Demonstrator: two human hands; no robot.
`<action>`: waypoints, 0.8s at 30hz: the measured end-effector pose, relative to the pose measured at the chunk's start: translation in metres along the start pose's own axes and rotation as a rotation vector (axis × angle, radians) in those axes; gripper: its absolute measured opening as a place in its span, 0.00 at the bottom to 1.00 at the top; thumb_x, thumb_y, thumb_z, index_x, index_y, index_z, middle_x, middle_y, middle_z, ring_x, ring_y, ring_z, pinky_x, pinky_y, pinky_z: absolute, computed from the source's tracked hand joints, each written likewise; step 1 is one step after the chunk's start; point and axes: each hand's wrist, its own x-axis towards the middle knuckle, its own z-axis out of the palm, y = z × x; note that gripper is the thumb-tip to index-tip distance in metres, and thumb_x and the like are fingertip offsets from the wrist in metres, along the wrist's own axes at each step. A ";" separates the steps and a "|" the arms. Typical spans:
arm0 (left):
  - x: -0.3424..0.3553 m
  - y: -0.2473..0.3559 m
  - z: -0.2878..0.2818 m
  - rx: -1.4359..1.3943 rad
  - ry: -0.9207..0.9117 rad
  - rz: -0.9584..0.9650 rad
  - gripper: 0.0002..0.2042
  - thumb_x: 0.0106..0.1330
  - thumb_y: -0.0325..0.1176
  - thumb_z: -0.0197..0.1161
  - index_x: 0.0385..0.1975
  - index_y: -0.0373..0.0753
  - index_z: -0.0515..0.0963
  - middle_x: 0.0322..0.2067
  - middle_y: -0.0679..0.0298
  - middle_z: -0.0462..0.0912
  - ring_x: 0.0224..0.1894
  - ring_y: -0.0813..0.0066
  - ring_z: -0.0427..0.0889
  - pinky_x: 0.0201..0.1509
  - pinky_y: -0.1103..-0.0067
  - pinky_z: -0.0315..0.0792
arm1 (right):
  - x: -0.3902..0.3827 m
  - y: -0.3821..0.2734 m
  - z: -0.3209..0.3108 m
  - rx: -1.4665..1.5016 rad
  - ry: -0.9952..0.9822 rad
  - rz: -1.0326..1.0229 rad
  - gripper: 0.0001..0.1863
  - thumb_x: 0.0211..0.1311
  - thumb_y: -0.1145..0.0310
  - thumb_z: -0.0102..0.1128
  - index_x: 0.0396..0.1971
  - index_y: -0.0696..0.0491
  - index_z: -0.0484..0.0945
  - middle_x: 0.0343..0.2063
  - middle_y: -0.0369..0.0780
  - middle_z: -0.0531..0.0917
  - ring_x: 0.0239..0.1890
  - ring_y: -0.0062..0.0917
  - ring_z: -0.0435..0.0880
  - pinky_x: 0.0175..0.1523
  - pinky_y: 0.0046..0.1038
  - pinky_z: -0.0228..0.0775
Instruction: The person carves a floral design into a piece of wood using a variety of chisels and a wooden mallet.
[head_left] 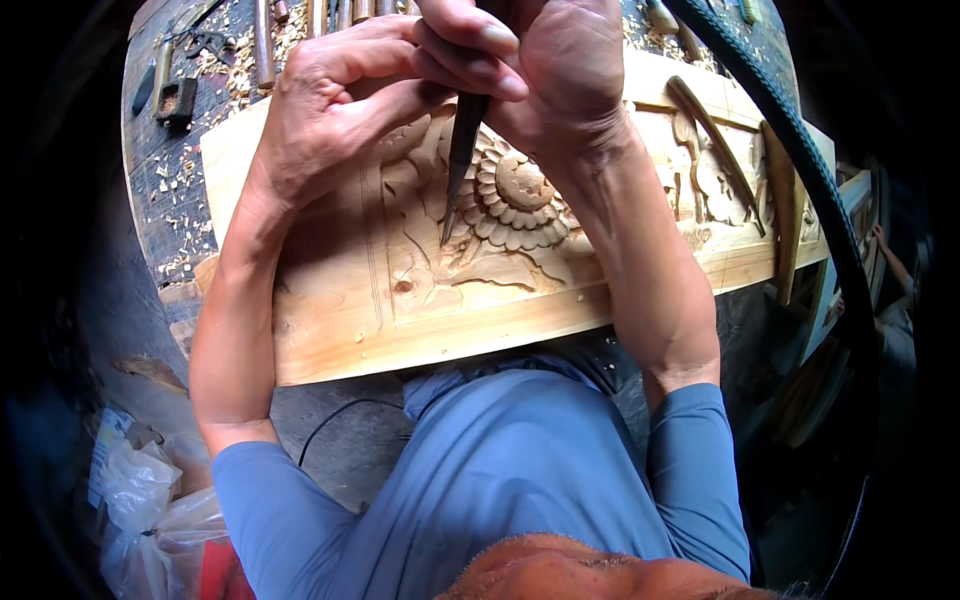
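Note:
A carving chisel (465,140) with a dark, tapering blade points down at the carved wooden panel (330,300). Its tip meets the relief just left of a round, many-petalled flower (525,185). My left hand (345,95) is closed, its fingers bunched around the upper blade. Beside it, my right hand (565,75) is closed around the tool's upper part, palm side showing; the top edge cuts off some of its fingers. The chisel's handle is hidden by my hands. Leafy stems are cut into the wood below the flower.
Another slim tool (715,150) lies across the panel's right part, near a wooden bar (783,215). Several tool handles (318,18) and wood shavings (180,185) cover the workbench. A dark braided hose (800,130) arcs down the right. Plastic bags (150,500) stand lower left; another person (893,290) is far right.

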 end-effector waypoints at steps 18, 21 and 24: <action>-0.002 -0.018 -0.003 0.164 -0.032 0.083 0.19 0.67 0.29 0.76 0.55 0.29 0.85 0.63 0.56 0.82 0.66 0.68 0.80 0.70 0.75 0.73 | -0.003 -0.006 0.005 -0.048 0.025 -0.149 0.24 0.84 0.45 0.46 0.33 0.51 0.71 0.23 0.36 0.73 0.17 0.21 0.71 0.19 0.21 0.63; -0.004 -0.020 -0.007 0.175 -0.016 0.070 0.18 0.66 0.28 0.76 0.54 0.29 0.85 0.63 0.55 0.82 0.67 0.68 0.79 0.70 0.75 0.73 | -0.003 -0.003 0.011 -0.083 0.027 -0.150 0.24 0.84 0.46 0.45 0.32 0.51 0.71 0.22 0.36 0.73 0.17 0.21 0.70 0.19 0.21 0.63; 0.000 -0.022 -0.009 0.255 -0.026 0.153 0.18 0.66 0.29 0.76 0.54 0.29 0.86 0.63 0.55 0.82 0.67 0.68 0.79 0.70 0.75 0.73 | 0.005 0.000 0.013 -0.105 0.026 -0.146 0.24 0.84 0.46 0.44 0.32 0.50 0.70 0.22 0.35 0.73 0.16 0.20 0.70 0.19 0.20 0.62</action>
